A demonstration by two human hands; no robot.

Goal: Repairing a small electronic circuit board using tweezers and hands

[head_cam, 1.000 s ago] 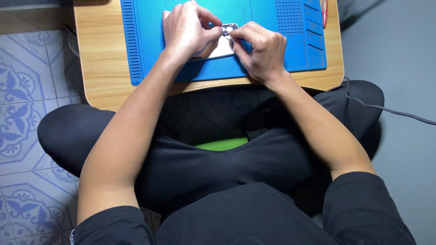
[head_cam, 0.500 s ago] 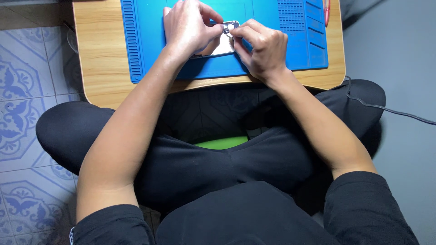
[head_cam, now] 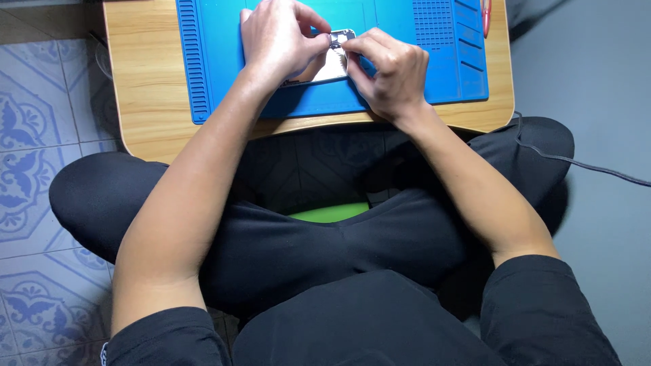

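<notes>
1. Your wooden lap table (head_cam: 146, 81) stands over a patterned tile floor (head_cam: 34, 122), with a blue work mat (head_cam: 224, 61) spread across it.
2. Your left hand (head_cam: 278, 41) curls over the small flat device (head_cam: 332, 64), fingers pinched on its upper edge.
3. That device lies on the mat between your hands: pale, glossy, with dark parts at its top end, mostly hidden.
4. Your right hand (head_cam: 390, 71) grips the same end, thumb and forefinger closed tight.
5. A black cable (head_cam: 576, 163) trails right.
</notes>
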